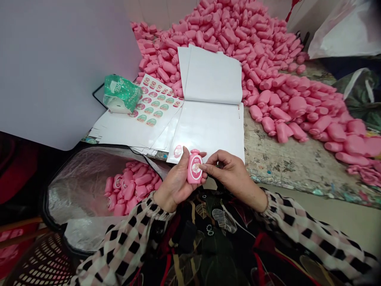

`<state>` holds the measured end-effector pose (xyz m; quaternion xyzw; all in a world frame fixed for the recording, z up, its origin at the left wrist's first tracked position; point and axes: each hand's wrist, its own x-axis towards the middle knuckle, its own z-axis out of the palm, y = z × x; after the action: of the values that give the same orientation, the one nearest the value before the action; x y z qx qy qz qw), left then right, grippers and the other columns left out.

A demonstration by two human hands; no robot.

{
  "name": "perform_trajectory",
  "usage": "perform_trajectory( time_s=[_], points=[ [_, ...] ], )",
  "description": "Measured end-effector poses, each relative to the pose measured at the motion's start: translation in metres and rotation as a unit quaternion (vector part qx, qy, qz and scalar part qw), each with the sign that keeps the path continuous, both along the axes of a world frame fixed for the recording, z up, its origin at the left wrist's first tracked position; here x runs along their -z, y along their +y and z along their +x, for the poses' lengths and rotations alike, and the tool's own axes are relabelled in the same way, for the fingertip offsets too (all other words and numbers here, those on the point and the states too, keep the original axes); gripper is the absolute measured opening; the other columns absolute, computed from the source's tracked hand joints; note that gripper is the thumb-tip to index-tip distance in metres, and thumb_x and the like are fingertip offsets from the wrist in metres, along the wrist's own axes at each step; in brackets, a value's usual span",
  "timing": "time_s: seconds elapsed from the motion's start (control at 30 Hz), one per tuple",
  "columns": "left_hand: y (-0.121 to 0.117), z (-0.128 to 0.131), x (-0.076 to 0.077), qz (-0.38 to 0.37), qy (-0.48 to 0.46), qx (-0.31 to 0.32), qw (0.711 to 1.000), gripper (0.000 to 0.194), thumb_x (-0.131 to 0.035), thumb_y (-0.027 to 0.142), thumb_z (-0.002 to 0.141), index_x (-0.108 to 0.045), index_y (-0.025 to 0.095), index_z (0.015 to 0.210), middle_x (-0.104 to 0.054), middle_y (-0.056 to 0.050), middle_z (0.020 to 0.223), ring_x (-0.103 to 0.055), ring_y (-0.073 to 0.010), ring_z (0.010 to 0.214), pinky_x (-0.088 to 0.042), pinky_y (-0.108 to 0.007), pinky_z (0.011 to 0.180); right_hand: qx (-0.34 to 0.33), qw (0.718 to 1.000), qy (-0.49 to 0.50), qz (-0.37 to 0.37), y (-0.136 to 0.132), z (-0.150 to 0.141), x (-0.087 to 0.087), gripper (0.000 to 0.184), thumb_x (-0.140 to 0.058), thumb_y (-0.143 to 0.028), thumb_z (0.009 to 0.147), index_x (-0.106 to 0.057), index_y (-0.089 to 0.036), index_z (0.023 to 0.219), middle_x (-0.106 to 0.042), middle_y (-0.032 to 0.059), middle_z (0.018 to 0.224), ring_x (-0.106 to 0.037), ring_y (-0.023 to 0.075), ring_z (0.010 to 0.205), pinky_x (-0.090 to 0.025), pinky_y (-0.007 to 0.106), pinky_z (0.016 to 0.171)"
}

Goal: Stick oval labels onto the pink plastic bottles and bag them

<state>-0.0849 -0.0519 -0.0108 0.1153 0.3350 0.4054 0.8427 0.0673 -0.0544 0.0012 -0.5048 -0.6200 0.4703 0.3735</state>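
basket (41, 260) cut off below, label (195, 171) partly covered

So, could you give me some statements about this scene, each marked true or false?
1. The left hand holds a pink bottle. True.
2. The right hand grips a pen. False: its fingertips are at the bottle's oval label.
3. That label reads "BABY" near its top. True.
4. The green plastic packet lies inside the black-edged plastic container. False: in view, it overlaps the left side of the printed sticker sheet.
5. Some bottles inside that container carry labels. True.
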Motion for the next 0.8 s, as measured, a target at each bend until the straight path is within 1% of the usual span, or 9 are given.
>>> perform_trajectory(
  time_s=[0.17,0.3,0.4,0.5,0.57,0.63,0.7,0.77,0.8],
  points=[
    [0.001,0.000,-0.001,-0.001,-0.002,0.004,1.000,0.052,-0.032,0.057,0.091,-0.058,0.015,0.105,-0.058,-0.003,0.069,-0.058,-0.0101,0.053,-0.048,-0.020,0.048,-0.001,0.999,-0.031,0.015,0.001,0.001,0.003,0.018,-0.065,-0.037,0.080,-0.060,-0.021,0.074,-0.066,-0.0008,0.077,-0.061,0.0154,0.084,-0.045,0.030,0.075],
    [0.000,0.000,-0.002,0.012,0.011,0.011,1.000,0.053,-0.031,0.059,0.090,-0.056,0.016,0.107,-0.060,-0.004,0.074,-0.060,-0.0111,0.054,-0.051,-0.022,0.049,-0.001,0.998,-0.058,0.024,0.000,0.000,0.003,0.020,-0.063,-0.040,0.082,-0.060,-0.021,0.075,-0.065,-0.0006,0.076,-0.060,0.0149,0.079,-0.044,0.029,0.072],
    [-0.003,-0.005,-0.003,0.068,0.043,0.045,0.996,0.051,-0.042,0.059,0.087,-0.052,0.017,0.114,-0.061,-0.005,0.075,-0.064,-0.0149,0.061,-0.054,-0.026,0.055,-0.002,0.995,-0.089,0.042,-0.001,0.002,0.001,0.020,-0.062,-0.040,0.083,-0.060,-0.022,0.075,-0.064,-0.0004,0.077,-0.058,0.0144,0.075,-0.043,0.028,0.068],
    [-0.007,-0.013,-0.005,0.117,0.092,0.103,0.983,0.049,-0.067,0.035,0.080,-0.046,0.019,0.122,-0.063,-0.004,0.080,-0.064,-0.0144,0.066,-0.054,-0.025,0.059,-0.036,0.984,-0.148,0.094,0.001,0.010,-0.003,0.017,-0.060,-0.038,0.084,-0.062,-0.022,0.077,-0.062,0.0004,0.080,-0.056,0.0141,0.075,-0.041,0.028,0.067],
    [-0.009,-0.018,-0.005,0.123,0.113,0.131,0.977,0.049,-0.071,0.022,0.076,-0.045,0.019,0.118,-0.064,-0.005,0.085,-0.063,-0.0130,0.065,-0.053,-0.023,0.058,-0.037,0.975,-0.188,0.112,0.004,0.016,-0.004,0.019,-0.058,-0.039,0.085,-0.064,-0.023,0.079,-0.061,0.0009,0.081,-0.055,0.0140,0.074,-0.040,0.028,0.067],
    [-0.010,-0.019,-0.005,0.116,0.125,0.141,0.975,0.040,-0.069,0.020,0.077,-0.045,0.017,0.109,-0.065,-0.008,0.090,-0.064,-0.0134,0.066,-0.053,-0.025,0.060,0.001,0.976,-0.193,0.099,0.006,0.018,-0.004,0.022,-0.061,-0.045,0.081,-0.064,-0.023,0.084,-0.061,0.0010,0.083,-0.054,0.0142,0.074,-0.040,0.028,0.066],
    [-0.010,-0.015,-0.004,0.112,0.137,0.154,0.972,0.037,-0.067,0.021,0.077,-0.044,0.017,0.105,-0.065,-0.008,0.090,-0.065,-0.0146,0.066,-0.054,-0.026,0.060,0.023,0.985,-0.160,0.064,0.006,0.014,-0.002,0.031,-0.067,-0.049,0.074,-0.062,-0.024,0.093,-0.061,0.0001,0.085,-0.054,0.0141,0.073,-0.041,0.027,0.064],
    [-0.011,-0.008,-0.006,0.120,0.156,0.175,0.965,0.039,-0.067,0.022,0.076,-0.043,0.018,0.107,-0.065,-0.006,0.086,-0.063,-0.0144,0.061,-0.052,-0.024,0.052,0.006,0.993,-0.118,0.027,0.004,0.007,0.001,0.038,-0.068,-0.050,0.073,-0.060,-0.026,0.100,-0.060,-0.0015,0.084,-0.054,0.0130,0.070,-0.040,0.025,0.060],
    [-0.012,-0.006,-0.008,0.127,0.170,0.181,0.960,0.040,-0.067,0.024,0.077,-0.043,0.019,0.109,-0.064,-0.005,0.082,-0.061,-0.0135,0.056,-0.048,-0.022,0.046,-0.006,0.995,-0.103,0.014,0.004,0.004,0.003,0.035,-0.066,-0.050,0.075,-0.059,-0.026,0.100,-0.059,-0.0022,0.083,-0.054,0.0123,0.068,-0.040,0.025,0.059]
  ],
)
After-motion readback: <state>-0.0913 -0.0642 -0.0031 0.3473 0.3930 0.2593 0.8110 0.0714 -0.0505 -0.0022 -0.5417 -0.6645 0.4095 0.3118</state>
